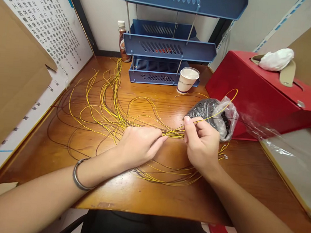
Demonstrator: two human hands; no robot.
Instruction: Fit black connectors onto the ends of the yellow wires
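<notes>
A loose bundle of thin yellow and dark wires spreads over the wooden table, fanning out at the left and curving back below my hands. My left hand lies low over the bundle, its thumb and forefinger pinched on a wire near the middle. To its right, my right hand pinches yellow and dark wire between thumb and forefinger; a yellow end loops up beyond it. Just behind the right hand sits a clear plastic bag of small black parts. Some wire ends with pale tips show beside the right wrist.
At the back stands a blue tiered rack, with a brown drink bottle and a paper cup by it. A red box is at the right; cardboard and a printed panel border the left.
</notes>
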